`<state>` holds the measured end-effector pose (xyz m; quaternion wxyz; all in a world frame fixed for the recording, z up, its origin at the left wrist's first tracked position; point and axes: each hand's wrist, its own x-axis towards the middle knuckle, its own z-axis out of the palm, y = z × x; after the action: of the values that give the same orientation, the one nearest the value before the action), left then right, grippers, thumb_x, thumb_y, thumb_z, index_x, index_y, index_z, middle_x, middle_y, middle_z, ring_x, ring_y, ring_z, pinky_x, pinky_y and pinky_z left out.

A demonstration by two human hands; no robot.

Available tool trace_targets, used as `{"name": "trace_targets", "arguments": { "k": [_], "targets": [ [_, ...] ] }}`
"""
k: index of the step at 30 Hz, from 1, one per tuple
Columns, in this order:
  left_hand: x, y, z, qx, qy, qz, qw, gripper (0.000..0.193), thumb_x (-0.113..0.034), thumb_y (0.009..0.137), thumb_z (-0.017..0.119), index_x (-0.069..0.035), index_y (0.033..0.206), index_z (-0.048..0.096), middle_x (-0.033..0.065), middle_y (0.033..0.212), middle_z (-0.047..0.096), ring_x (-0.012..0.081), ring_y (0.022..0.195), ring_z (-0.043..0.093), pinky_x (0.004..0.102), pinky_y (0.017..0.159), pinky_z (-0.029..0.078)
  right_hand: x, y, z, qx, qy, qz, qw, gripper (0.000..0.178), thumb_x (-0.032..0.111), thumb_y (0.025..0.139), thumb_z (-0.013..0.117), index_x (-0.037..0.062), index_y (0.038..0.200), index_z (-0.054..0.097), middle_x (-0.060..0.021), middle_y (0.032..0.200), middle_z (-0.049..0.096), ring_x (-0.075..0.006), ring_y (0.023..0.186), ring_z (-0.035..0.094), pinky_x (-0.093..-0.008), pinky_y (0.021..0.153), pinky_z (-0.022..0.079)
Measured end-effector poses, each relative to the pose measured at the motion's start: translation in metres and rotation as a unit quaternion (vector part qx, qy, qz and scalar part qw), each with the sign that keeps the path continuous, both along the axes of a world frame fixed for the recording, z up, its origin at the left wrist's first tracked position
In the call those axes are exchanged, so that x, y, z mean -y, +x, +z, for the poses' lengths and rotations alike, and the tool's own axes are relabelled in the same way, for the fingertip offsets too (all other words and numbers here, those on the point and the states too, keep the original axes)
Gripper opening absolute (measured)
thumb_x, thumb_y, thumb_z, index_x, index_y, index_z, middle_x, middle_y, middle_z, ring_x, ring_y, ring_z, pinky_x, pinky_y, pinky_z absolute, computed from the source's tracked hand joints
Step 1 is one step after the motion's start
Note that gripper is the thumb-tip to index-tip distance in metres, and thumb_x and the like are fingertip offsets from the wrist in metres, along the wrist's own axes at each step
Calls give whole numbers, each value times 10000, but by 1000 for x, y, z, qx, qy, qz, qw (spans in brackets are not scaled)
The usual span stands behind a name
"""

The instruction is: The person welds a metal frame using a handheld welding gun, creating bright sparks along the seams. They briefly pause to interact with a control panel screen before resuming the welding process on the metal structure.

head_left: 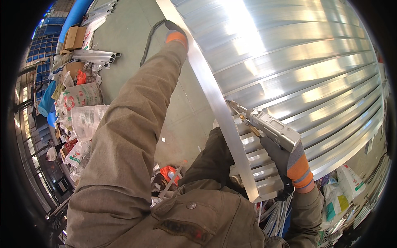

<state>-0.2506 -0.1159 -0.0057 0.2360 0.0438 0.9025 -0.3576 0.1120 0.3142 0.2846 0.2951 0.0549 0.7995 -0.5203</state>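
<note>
A large slatted metal panel [285,74] with a shiny silver frame bar [213,89] along its left side fills the upper right. My right hand [281,161], in a grey and orange glove, is closed round a handheld welding gun [273,127]. The gun's narrow nozzle points up and left, at the inner side of the bar near the slat ends. Farther up, my gloved left hand [176,35] grips the bar's outer edge; its fingers are partly hidden. A dark cable [152,41] hangs beside that hand.
Along the left lie cardboard boxes [75,38], metal profiles [97,58] and printed sacks [82,96]. Orange-red plastic and scraps [169,174] sit on the floor [182,111] near my legs. More bags [345,186] and thin strips [275,215] are at the lower right.
</note>
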Motion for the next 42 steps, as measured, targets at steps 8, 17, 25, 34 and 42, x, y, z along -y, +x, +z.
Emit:
{"name": "trace_targets", "arguments": {
  "k": [8,17,25,34,42],
  "targets": [
    [-2,1,-1,0,9,12,1000,588,-501,1192,466,-120,1564,717,104,1509,770,284,1356,743,455,1097,574,1,4,-12,-88,-36,-7,995,408,173,1079,816,-22,1432,755,-14,947,748,-82,794,651,-298,692,566],
    [-3,1,-2,-1,19,28,999,589,-497,1192,467,-117,1574,706,109,1512,768,284,1358,743,451,1096,578,-3,0,1,17,-32,-7,999,421,182,1082,817,-12,1452,764,-166,1227,852,-232,1067,831,-365,900,652],
    [-3,1,0,-5,27,39,999,589,-494,1193,468,-114,1582,696,114,1515,767,284,1360,744,447,1095,580,-3,0,2,8,-21,-6,1000,405,202,1073,826,-15,1413,780,-197,1224,850,-300,1070,839,-392,911,652],
    [-3,0,2,-7,38,51,998,591,-490,1194,469,-111,1592,684,119,1519,765,284,1363,745,443,1093,584,-4,1,-1,-8,-21,7,1000,414,168,1078,816,-14,1447,764,-177,1244,850,-258,1064,836,-378,901,656],
    [-3,0,5,-10,51,64,997,592,-487,1194,470,-108,1601,674,123,1522,764,284,1365,745,440,1092,587,-3,2,-5,-62,-63,12,996,416,126,1090,788,7,1487,757,-141,1263,848,-195,1055,808,-345,913,642]
  ]
}}
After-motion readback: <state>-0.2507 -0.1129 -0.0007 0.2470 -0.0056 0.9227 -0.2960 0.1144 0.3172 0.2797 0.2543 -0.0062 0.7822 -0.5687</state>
